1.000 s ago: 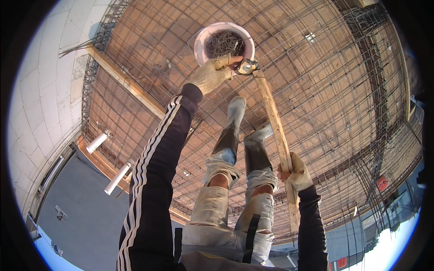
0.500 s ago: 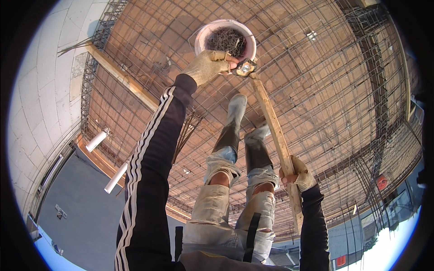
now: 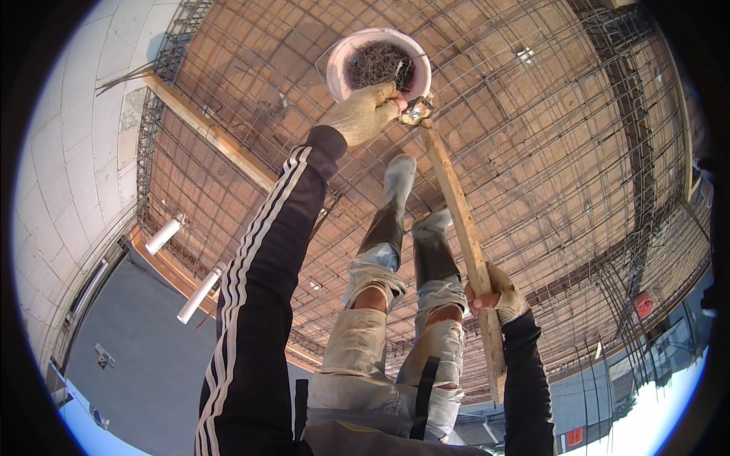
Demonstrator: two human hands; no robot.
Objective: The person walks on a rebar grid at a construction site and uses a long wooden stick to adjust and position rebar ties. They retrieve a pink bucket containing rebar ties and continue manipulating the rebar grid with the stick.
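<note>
My left hand (image 3: 360,115), in a worn tan glove with bare fingertips, reaches forward with its fingers closed in a pinch. Its fingertips are right beside a small black-and-yellow device (image 3: 416,112) with a shiny round centre, at the far end of a long wooden stick (image 3: 459,204). What the pinch holds is too small to make out. Lower right, my right hand (image 3: 502,295), gloved the same way, is wrapped round the near part of the stick. Just beyond my left hand stands a pinkish-white bucket (image 3: 423,70) with a tangle of dark wire (image 3: 379,64) in it.
Crossed steel rebar (image 3: 532,175) covers the brown boards underfoot. My boots (image 3: 399,182) stand among the bars. A timber beam (image 3: 209,129) lies at left, near white pipes (image 3: 199,295) and a pale block wall (image 3: 72,129). Upright bars (image 3: 608,308) rise at right.
My left hand has shifted slightly to the right, and its fingers have turned in toward the device. The device has moved a little to the right; my right hand still grips the stick.
</note>
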